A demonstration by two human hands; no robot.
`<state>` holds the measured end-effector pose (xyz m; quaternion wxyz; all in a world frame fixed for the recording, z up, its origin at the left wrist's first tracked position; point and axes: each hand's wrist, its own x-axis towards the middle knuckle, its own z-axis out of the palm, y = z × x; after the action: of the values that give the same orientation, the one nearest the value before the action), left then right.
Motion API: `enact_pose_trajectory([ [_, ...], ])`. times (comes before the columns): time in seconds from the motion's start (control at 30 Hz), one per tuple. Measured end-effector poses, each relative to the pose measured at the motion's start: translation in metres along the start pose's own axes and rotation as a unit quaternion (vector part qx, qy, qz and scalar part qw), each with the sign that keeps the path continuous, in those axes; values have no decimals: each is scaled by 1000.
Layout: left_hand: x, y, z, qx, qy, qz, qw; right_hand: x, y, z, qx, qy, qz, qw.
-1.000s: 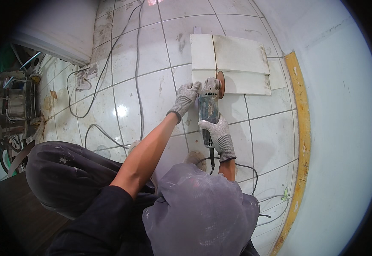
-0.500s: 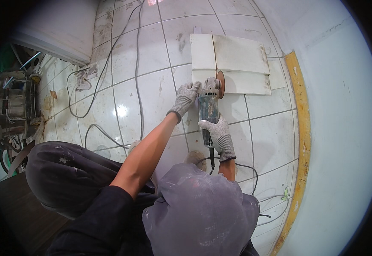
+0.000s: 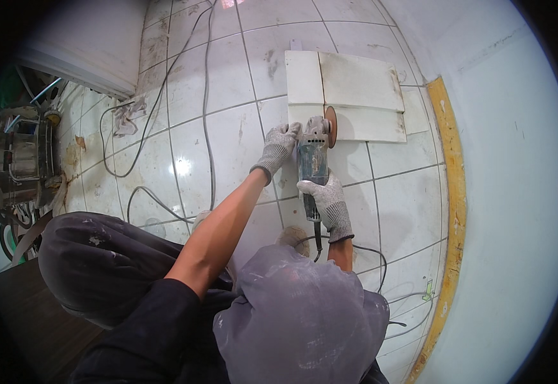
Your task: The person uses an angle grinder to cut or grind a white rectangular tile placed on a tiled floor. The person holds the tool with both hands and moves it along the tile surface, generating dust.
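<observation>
Nearest, bent knees in dusty grey trousers [image 3: 304,320], crouched low over the tiled floor [image 3: 221,134], likely to keep weight and eyes above the cut. Just beyond, right hand [image 3: 325,201], gloved, fingers wrapped tight round the rear body of the angle grinder [image 3: 314,157], cord [image 3: 355,249] trailing back toward the knees; left hand [image 3: 280,144], gloved, fingers curled at the side of the head, seemingly on a side handle for steadying. Farther out, orange disc [image 3: 331,118] edge-on at the near edge of the loose white tile pieces [image 3: 355,86] lying flat on the floor, close to the yellow-edged wall [image 3: 448,160].
</observation>
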<state>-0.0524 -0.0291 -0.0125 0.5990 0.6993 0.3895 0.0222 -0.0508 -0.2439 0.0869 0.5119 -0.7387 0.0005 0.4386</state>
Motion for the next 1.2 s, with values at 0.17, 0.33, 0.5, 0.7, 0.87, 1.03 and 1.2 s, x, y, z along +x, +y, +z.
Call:
enact_pose_trajectory([
  [0.17,-4,6,5,0,-5,-24,1000,-2,0,-3,-1,9,3,1000],
  [0.33,-2,3,4,0,1,-1,1000,-2,-1,-2,-7,9,-7,1000],
  [0.5,2,-2,4,1,2,-1,1000,-3,-2,0,8,1,-6,1000],
  [0.7,0,0,4,8,4,-2,1000,-7,-9,-1,0,8,5,1000],
  [0.87,-4,4,5,-4,-2,4,1000,0,2,-2,2,9,-2,1000],
  [1.03,-1,3,2,27,7,-14,1000,-2,-2,0,1,7,-3,1000],
  [1.2,-2,5,4,28,4,-25,999,-2,-1,-3,-11,8,-1,1000],
])
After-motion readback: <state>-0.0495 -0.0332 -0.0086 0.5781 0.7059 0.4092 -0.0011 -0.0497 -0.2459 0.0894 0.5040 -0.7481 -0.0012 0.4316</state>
